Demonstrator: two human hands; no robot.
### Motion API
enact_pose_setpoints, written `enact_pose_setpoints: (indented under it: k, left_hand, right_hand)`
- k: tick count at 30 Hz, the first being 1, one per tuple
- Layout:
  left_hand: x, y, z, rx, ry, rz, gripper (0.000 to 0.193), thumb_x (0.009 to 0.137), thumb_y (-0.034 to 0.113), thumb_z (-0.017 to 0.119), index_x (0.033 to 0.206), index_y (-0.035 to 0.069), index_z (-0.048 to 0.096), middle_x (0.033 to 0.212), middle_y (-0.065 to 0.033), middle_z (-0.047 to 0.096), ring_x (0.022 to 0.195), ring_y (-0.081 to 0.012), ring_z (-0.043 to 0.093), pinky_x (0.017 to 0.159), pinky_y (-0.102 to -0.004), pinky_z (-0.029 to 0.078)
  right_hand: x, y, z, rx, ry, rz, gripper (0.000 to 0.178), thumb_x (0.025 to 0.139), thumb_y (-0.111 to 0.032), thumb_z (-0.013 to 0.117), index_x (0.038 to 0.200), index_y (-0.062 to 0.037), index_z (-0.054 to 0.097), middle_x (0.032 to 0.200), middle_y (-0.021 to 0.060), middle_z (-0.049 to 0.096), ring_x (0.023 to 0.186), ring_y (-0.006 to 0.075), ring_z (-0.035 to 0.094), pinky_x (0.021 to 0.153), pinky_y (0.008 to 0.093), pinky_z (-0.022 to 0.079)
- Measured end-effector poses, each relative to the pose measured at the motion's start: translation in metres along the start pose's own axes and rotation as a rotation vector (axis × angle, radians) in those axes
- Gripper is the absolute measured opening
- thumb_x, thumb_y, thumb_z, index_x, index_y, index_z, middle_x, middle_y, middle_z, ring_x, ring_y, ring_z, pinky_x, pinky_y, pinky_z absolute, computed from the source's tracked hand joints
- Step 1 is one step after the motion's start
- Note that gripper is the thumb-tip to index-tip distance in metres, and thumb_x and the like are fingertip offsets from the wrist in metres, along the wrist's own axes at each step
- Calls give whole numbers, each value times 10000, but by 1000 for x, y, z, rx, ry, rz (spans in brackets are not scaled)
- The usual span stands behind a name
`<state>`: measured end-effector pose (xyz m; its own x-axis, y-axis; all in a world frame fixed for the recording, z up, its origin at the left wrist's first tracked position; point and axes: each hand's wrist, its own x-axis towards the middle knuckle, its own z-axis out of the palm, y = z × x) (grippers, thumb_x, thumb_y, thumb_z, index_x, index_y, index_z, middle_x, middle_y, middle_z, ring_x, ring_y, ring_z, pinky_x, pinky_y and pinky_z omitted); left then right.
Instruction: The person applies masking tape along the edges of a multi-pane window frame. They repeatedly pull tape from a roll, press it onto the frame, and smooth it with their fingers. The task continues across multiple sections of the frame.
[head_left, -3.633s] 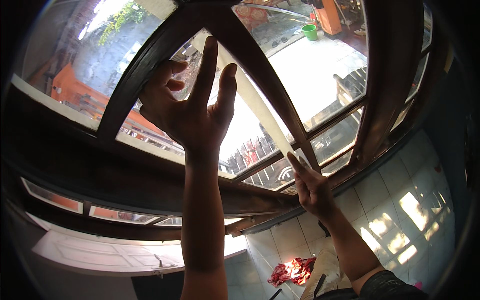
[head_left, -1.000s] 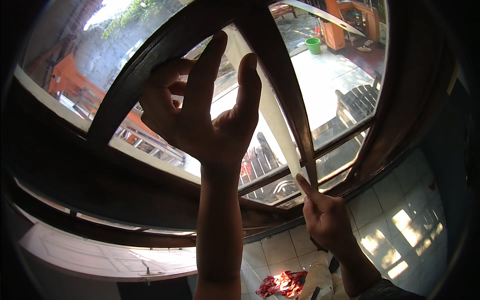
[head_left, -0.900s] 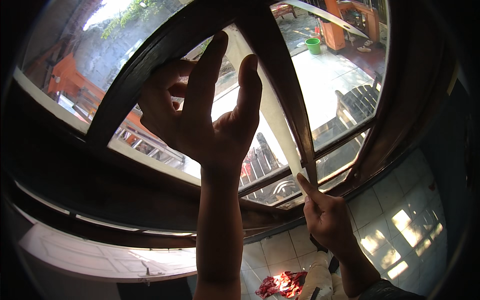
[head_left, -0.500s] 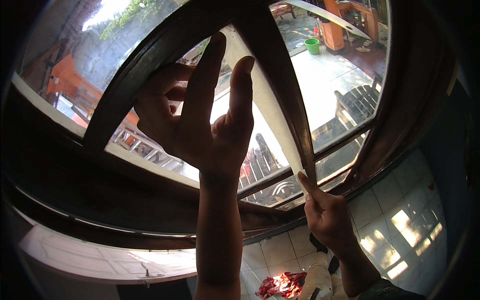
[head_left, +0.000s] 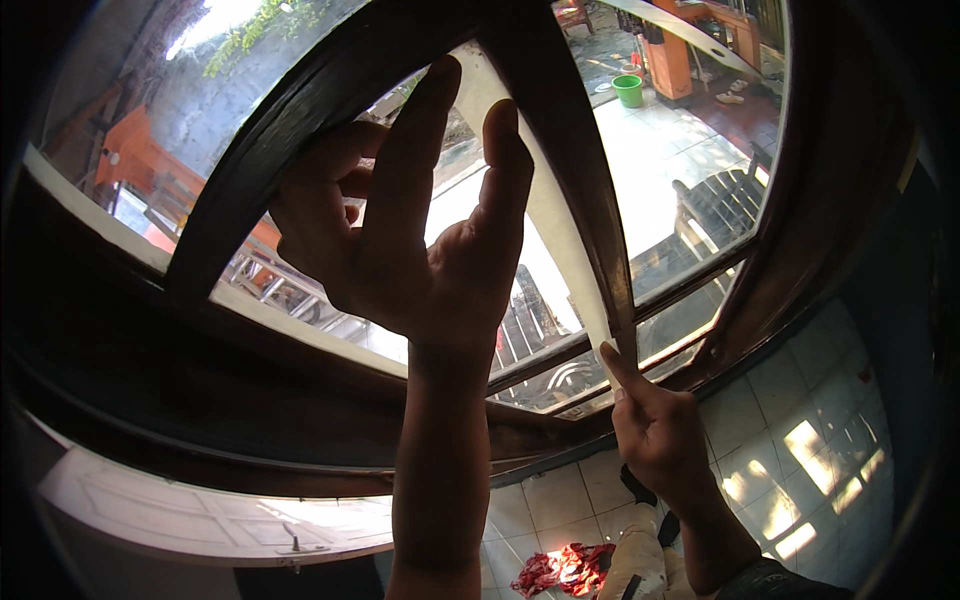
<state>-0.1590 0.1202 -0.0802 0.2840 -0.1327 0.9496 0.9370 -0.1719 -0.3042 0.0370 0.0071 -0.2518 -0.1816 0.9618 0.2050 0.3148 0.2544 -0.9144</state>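
A long pale strip that looks like masking tape [head_left: 555, 220] runs down the glass along a dark wooden window bar [head_left: 572, 130]. Raised in front of the pane, my left hand [head_left: 400, 220] has its thumb and index finger stretched apart, with the other fingers partly bent. Nothing shows in its grasp. The left fingertips come near the strip's upper part; whether they touch is unclear. Lower down, my right hand [head_left: 655, 425] pinches the strip's bottom end, index finger pointing up along it and the remaining fingers folded in.
A dark window frame [head_left: 240, 420] curves around the panes. Below left is a white panelled door [head_left: 200, 500] with a handle. On the tiled floor [head_left: 560, 500] lies a red patterned cloth [head_left: 580, 568] by my leg. Outside stand a green bucket [head_left: 628, 91] and a dark chair [head_left: 715, 210].
My left thumb has shifted right, nearer the strip, and the hand has moved slightly right. My right hand keeps its hold at the strip's lower end.
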Motion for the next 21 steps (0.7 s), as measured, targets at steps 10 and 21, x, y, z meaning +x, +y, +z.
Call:
enact_pose_setpoints:
  k: [10,21]
  left_hand:
    - [12,24,6,-106,126,-331,461,779,409,1034,983,128,732,891,11,733,775,-116,668,740,-312,484]
    - [-7,-2,-11,-36,-121,31,256,922,342,929,1160,259,882,1132,9,628,1030,-144,584,753,-329,466]
  right_hand:
    - [8,-18,0,8,-11,-11,551,1019,-62,651,1566,-130,651,600,163,528,483,190,556,545,389,459]
    - [8,12,7,27,49,-33,552,1035,-26,615,1575,-134,642,613,167,473,551,72,466,566,314,464]
